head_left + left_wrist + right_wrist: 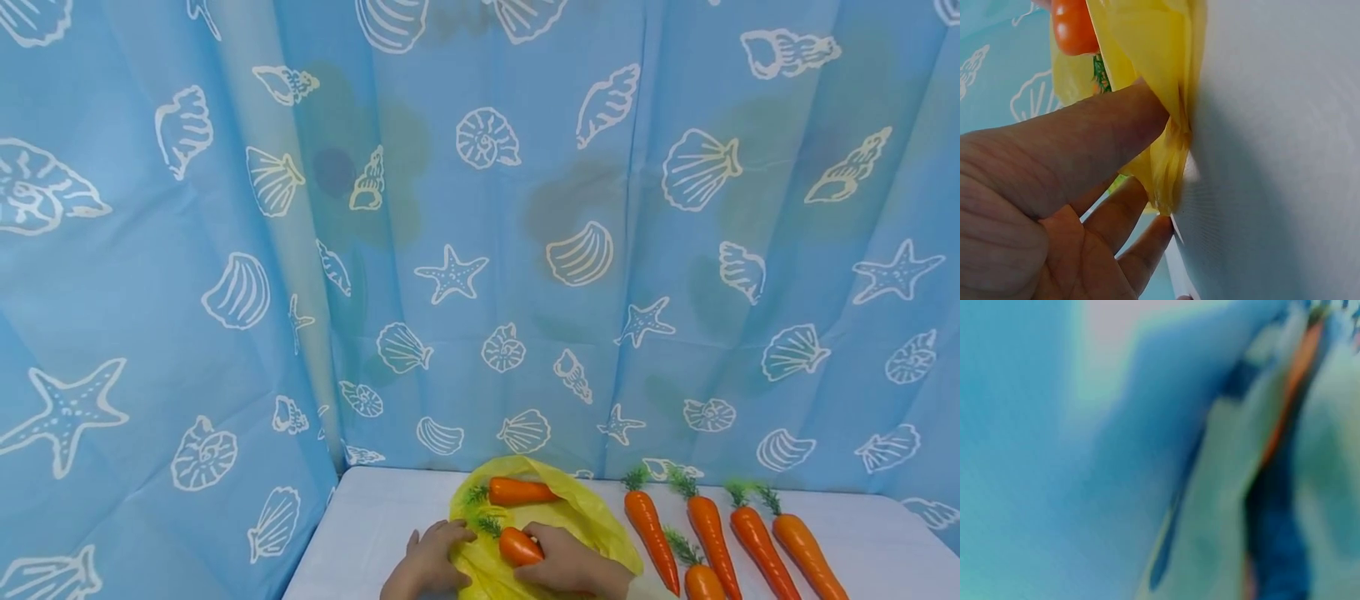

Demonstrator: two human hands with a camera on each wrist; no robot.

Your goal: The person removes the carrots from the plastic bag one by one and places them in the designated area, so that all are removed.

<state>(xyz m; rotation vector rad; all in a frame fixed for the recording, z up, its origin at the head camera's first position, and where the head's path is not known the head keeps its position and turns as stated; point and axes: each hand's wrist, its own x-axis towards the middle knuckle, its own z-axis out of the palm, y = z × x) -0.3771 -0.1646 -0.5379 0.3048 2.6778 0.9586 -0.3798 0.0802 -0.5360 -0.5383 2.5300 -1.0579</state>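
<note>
A yellow plastic bag [600, 521] lies spread on the table with one carrot [517, 491] on it near the far edge. My right hand [566, 560] grips another orange carrot [520, 547] over the bag, its green leafy top pointing left. At the bag's left edge, my left hand [433, 560] pinches the gathered plastic between thumb and fingers; the left wrist view shows the bunched yellow bag [1169, 150] there. The right wrist view is badly blurred and does not show the grip.
On the right of the white table [375, 517] lie several more carrots [716, 537] with green tops, side by side. Blue curtains [480, 317] with white shell prints hang behind and to the left.
</note>
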